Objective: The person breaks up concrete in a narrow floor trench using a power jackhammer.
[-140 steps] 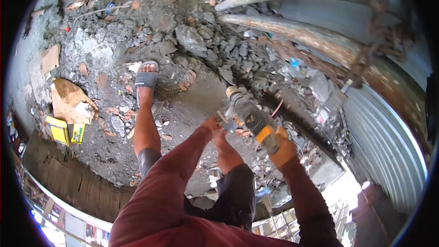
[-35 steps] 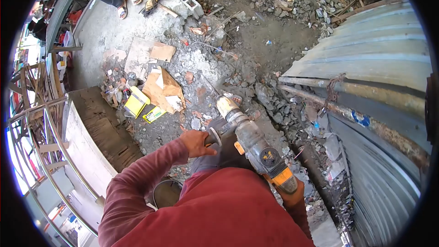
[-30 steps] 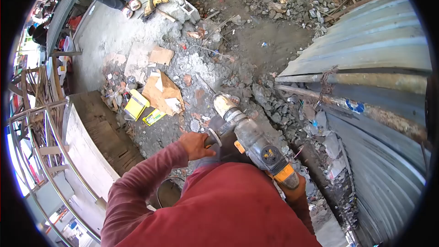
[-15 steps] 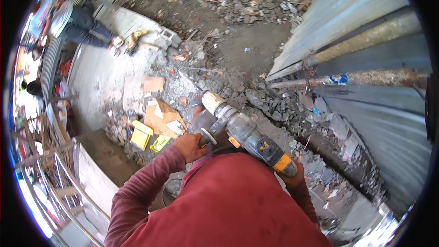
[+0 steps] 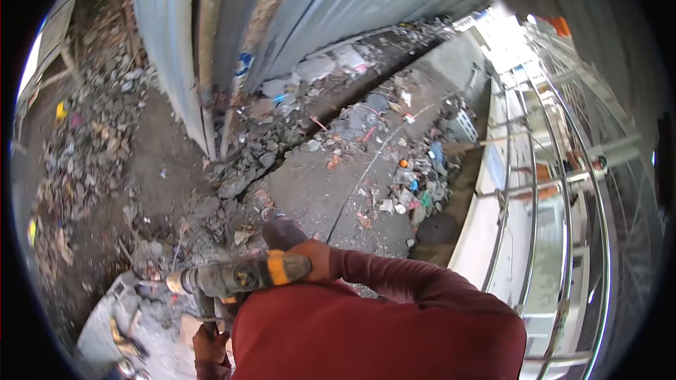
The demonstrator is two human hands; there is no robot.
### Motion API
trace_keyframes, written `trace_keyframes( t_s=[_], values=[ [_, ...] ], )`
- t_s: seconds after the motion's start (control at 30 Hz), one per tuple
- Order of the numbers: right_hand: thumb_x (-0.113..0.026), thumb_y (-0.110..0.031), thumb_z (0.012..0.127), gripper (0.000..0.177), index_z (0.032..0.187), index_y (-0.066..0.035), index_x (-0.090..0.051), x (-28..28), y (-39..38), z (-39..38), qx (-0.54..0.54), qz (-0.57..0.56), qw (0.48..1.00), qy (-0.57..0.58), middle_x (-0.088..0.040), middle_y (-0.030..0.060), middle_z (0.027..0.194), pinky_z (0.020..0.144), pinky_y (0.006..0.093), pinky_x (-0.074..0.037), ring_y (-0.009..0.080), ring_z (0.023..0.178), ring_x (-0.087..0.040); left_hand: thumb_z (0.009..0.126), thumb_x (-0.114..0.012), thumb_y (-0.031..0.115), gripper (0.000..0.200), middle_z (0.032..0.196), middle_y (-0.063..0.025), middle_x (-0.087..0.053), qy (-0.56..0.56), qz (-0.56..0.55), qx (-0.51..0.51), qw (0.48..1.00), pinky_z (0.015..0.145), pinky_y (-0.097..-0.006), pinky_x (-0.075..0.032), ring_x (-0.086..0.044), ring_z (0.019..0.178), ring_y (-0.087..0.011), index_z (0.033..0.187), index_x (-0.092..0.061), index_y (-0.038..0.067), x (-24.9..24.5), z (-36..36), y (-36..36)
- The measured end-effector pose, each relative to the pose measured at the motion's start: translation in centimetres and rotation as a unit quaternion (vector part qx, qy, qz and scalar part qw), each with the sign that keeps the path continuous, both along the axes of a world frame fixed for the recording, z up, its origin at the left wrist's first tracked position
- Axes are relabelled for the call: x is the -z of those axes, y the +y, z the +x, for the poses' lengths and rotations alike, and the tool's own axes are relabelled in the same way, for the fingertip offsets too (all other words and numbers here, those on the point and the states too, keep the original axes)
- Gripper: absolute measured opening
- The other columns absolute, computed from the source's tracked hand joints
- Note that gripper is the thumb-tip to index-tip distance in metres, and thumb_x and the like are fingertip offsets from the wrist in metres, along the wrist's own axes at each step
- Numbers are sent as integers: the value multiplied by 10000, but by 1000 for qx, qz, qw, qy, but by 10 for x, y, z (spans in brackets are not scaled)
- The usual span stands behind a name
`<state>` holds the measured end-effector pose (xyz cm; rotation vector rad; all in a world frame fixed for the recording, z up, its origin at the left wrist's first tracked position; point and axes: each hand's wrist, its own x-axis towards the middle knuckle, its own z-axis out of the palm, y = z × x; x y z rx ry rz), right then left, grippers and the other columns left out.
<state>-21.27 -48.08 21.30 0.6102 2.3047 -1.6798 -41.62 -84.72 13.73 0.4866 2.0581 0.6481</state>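
A grey and yellow demolition hammer [image 5: 243, 276] lies sideways across the front of my body. Its chisel end [image 5: 158, 283] points left, over broken concrete. My right hand [image 5: 318, 259] is wrapped round the rear handle, beside the yellow section. Lower down, my left hand [image 5: 211, 345] grips the side handle [image 5: 210, 318] near the tool's front; part of that hand is in shadow. One shoe [image 5: 270, 214] shows on the dirt just above the hammer.
Corrugated metal sheets [image 5: 317, 21] with rusty pipes stand ahead. A narrow trench [image 5: 338, 102] runs along rubble. A dark cable [image 5: 359, 183] crosses the ground. Metal railings [image 5: 531, 218] stand at right, near a round dark disc [image 5: 438, 228]. A yellow tool [image 5: 123, 338] lies lower left.
The view has swung to the right, so the metal sheets have shifted from right to upper left. The hammer now points left instead of up-left. Both hands keep their hold.
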Motion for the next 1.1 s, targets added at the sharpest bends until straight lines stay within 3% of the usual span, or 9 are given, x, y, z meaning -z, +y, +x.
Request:
trace_keyframes(
  t_s=[0.17,0.23,0.27,0.37,0.43,0.5,0.8,1.1],
  values=[
    [-800,-173,790,390,1147,-55,-698,-7,-53,0,53,20,998,13,-743,155,1067,890,365,-557,281,1010,-727,744,-802,322,394,796,-224,-677,15,-26,110,994,637,-515,-498,-683,768,-423,829,-606,-10,-2,-49,-26],
    [-801,-187,797,365,1124,-56,-704,-12,-62,1,88,0,995,41,-747,152,1051,878,369,-559,277,1002,-730,874,-769,459,467,763,-172,-641,5,-6,128,992,696,-484,-491,-607,777,-391,897,-660,5,-13,-58,-28],
    [-799,-185,802,351,1116,-58,-707,-14,-66,2,96,6,995,37,-748,155,1036,871,371,-561,280,992,-733,790,-816,597,629,686,-167,-606,23,17,100,995,641,-487,-462,-545,634,-378,856,-638,-3,-9,-59,-31],
    [-792,-178,810,320,1096,-59,-714,-18,-72,9,112,36,993,30,-748,169,1005,857,384,-566,298,977,-740,802,-792,629,650,683,-163,-604,48,20,143,988,628,-467,-462,-550,628,-348,840,-636,-2,-11,-67,-34],
    [-786,-133,758,367,1110,-57,-713,-1,-79,24,136,42,987,68,-745,180,1024,874,407,-555,346,993,-723,808,-774,655,675,679,-160,-597,74,26,199,977,612,-468,-459,-543,613,-335,832,-625,-3,18,-77,-43],
    [-784,-128,734,392,1114,-62,-718,17,-81,34,183,41,977,101,-743,187,1016,875,408,-555,360,995,-719,866,-744,608,599,732,-173,-641,101,31,279,954,592,-488,-468,-552,629,-322,949,-640,24,36,-92,-35],
    [-843,-190,729,456,1149,-64,-717,9,-68,94,252,60,961,96,-752,179,1038,865,419,-554,324,1013,-727,861,-740,613,604,748,-177,-646,104,84,386,913,603,-489,-473,-561,649,-327,964,-643,26,2,-31,182],
    [-860,-226,716,441,1095,-51,-719,15,-78,126,322,60,940,94,-757,174,984,820,419,-557,319,947,-736,857,-737,619,610,764,-182,-651,87,128,456,876,614,-490,-478,-570,669,-332,980,-646,28,-23,35,277]
  ],
)
